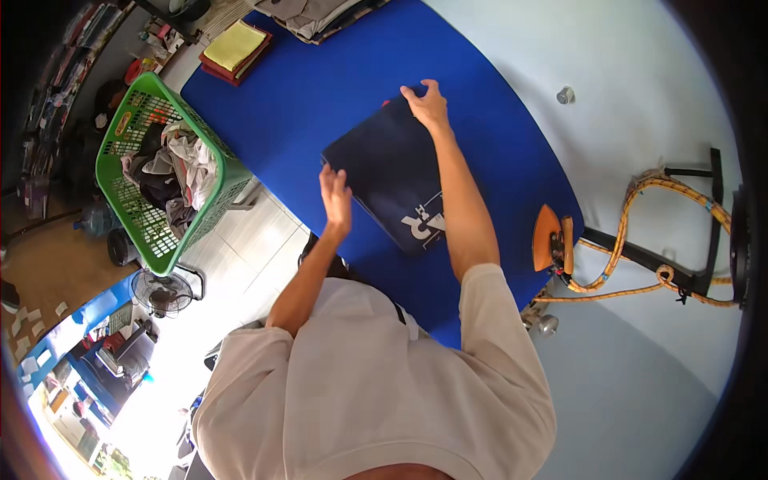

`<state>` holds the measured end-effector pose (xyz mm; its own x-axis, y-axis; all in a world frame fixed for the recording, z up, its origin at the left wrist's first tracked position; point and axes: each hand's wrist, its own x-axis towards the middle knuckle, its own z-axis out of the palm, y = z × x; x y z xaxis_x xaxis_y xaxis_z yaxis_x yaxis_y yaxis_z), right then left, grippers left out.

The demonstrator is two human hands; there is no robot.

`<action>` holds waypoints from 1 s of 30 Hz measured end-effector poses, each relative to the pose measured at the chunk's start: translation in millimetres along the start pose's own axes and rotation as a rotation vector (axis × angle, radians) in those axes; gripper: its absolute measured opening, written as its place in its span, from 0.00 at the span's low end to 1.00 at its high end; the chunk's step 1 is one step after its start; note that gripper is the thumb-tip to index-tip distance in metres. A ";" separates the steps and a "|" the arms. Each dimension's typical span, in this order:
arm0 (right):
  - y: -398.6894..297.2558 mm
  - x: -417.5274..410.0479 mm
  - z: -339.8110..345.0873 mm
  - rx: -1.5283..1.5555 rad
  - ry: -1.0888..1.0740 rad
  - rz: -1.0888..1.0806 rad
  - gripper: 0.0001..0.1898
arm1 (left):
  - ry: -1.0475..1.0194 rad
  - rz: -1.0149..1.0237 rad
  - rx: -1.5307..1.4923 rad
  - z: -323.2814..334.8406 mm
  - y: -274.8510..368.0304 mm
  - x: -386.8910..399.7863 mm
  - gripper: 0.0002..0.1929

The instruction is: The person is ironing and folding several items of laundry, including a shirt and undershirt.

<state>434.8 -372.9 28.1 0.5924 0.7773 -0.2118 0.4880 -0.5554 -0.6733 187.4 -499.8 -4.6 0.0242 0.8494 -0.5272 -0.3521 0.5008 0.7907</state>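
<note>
A dark folded garment (384, 162) with a white print near its lower edge lies flat on a blue-covered table (288, 120). My left hand (336, 198) is at the garment's left corner, fingers slightly curled; whether they pinch the cloth is unclear. At the garment's far right corner is my right hand (427, 107), thumb and fingers spread at the edge, its forearm passing over the right side of the cloth. A small red bit shows at the far edge. To the right, an orange clothes iron (546, 240) with a wooden handle rests by the table's edge.
A green plastic basket (221, 162) of crumpled clothes stands left of the table. Folded yellow and brown cloths (235, 47) and a stack of folded garments (318, 15) lie at the far side. The iron's patterned cord (624, 231) loops over a black wall bracket (715, 210).
</note>
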 end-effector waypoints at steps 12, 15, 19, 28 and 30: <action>116.2 -257.5 -5.6 -0.343 0.353 -0.252 0.35 | -0.423 0.956 1.474 9.5 21.5 44.2 0.33; 141.0 -307.9 1.4 -0.415 0.238 -0.114 0.38 | -0.469 0.819 1.635 8.3 19.1 53.6 0.38; 148.5 -308.2 -1.4 -0.358 0.155 0.025 0.41 | -0.396 0.947 1.596 -1.9 18.5 52.5 0.38; 155.6 -170.6 -43.9 -0.307 0.537 -0.022 0.24 | -0.243 0.567 1.672 -32.3 47.1 78.6 0.27; 144.4 -133.8 -38.2 -0.338 0.531 -0.128 0.20 | -0.241 0.408 1.588 -34.3 46.7 86.5 0.28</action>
<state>450.5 -568.4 -13.7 0.7105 0.6394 0.2939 0.6998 -0.5979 -0.3909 141.0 -408.6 -24.0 0.3644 0.8876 -0.2816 0.8694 -0.2160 0.4443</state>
